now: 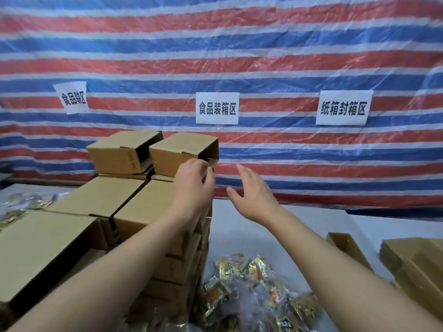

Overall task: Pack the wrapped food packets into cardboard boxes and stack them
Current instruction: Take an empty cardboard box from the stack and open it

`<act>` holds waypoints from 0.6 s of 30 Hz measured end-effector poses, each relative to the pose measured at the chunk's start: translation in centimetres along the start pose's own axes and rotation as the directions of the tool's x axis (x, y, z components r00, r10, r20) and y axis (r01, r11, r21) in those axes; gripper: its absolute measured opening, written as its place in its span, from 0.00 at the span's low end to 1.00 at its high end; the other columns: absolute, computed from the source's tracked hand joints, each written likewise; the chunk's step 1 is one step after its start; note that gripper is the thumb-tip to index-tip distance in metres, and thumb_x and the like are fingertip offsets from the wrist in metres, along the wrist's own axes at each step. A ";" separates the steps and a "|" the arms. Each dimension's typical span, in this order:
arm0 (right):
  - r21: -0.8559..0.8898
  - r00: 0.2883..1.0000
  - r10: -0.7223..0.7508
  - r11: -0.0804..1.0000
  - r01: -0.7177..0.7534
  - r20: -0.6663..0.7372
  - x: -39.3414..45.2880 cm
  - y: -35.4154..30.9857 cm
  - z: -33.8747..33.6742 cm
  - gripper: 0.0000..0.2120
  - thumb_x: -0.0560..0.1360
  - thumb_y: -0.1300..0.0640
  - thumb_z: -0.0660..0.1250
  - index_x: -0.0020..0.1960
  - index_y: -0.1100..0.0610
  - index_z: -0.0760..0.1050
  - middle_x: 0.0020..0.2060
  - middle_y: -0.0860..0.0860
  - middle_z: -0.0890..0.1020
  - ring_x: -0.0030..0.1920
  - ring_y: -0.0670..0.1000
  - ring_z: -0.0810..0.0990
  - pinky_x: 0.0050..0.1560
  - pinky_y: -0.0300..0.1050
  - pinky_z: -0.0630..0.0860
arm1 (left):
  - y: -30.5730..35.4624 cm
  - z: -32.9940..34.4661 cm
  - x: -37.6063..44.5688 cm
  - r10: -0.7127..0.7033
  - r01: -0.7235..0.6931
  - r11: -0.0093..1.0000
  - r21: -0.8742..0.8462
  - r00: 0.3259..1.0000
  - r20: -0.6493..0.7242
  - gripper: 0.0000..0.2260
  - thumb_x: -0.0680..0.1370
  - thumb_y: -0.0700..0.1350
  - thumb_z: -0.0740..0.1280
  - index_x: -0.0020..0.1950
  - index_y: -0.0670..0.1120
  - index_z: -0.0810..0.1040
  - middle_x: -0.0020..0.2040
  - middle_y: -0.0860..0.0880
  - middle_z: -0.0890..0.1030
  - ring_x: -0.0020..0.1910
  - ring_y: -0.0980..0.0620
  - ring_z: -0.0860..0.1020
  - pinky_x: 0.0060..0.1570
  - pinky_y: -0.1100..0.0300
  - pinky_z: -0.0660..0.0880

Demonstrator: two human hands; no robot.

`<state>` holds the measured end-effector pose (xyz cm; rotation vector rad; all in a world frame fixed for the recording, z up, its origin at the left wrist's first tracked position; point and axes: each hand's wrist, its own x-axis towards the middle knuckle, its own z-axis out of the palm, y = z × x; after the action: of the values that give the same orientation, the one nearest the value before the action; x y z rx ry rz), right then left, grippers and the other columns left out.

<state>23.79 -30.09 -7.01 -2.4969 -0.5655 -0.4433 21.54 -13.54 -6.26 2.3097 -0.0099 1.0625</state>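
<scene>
two bare hands reach over a stack of cardboard boxes (134, 212) at a white table (299, 226): the left hand (195, 180) curls its fingers on the near corner of the top right box (182, 153), while the right hand (254, 195) hovers beside it, fingers straight and loosely spread, holding nothing. wrapped food packets (249, 291) lie heaped on the table below the forearms, beside the stack.

I see my left hand (195, 180) curled on the near corner of the top right cardboard box (183, 153) of the stack (134, 212). My right hand (254, 195) hovers open beside it (touching nothing), above wrapped packets (251, 291) on the tabletop (299, 219).
</scene>
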 end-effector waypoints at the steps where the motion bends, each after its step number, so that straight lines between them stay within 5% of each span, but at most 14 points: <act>1: -0.012 1.000 -0.005 1.000 0.004 -0.009 1.4 -0.4 -0.4 0.34 0.80 0.42 0.61 0.80 0.50 0.51 0.79 0.50 0.59 0.78 0.53 0.58 0.75 0.53 0.58 | -0.5 0.2 1.8 0.029 -0.026 0.995 0.094 0.999 -0.030 0.12 0.80 0.49 0.63 0.59 0.46 0.79 0.57 0.49 0.80 0.57 0.50 0.76 0.57 0.56 0.71; 7: -0.160 1.000 -0.028 0.987 0.027 -0.005 7.0 -1.1 -1.7 0.40 0.79 0.38 0.60 0.81 0.53 0.44 0.80 0.53 0.53 0.80 0.55 0.51 0.78 0.57 0.51 | -3.6 2.7 8.9 -0.071 -0.032 0.859 0.511 0.981 0.182 0.30 0.79 0.61 0.59 0.77 0.46 0.63 0.77 0.44 0.65 0.75 0.42 0.63 0.73 0.43 0.58; 11: -0.224 0.999 0.002 0.975 0.007 0.040 8.7 -0.7 -1.4 0.40 0.79 0.38 0.59 0.81 0.51 0.42 0.81 0.53 0.50 0.80 0.55 0.48 0.77 0.59 0.48 | -4.7 4.3 9.9 -0.102 -0.075 0.821 0.566 0.956 0.274 0.30 0.79 0.62 0.58 0.77 0.47 0.63 0.76 0.45 0.66 0.75 0.42 0.63 0.73 0.40 0.58; 18: -0.271 0.995 0.010 0.962 0.017 0.096 9.5 0.0 -1.6 0.39 0.79 0.40 0.60 0.81 0.52 0.44 0.81 0.53 0.50 0.80 0.55 0.49 0.78 0.59 0.47 | -4.4 4.0 10.1 -0.047 -0.154 0.796 0.585 0.948 0.314 0.18 0.77 0.44 0.63 0.68 0.46 0.73 0.65 0.46 0.77 0.67 0.44 0.71 0.70 0.43 0.66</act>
<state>31.68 -28.16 -1.77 -2.7934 -0.5799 -0.4280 32.22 -9.65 -3.53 3.0647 0.1643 0.7766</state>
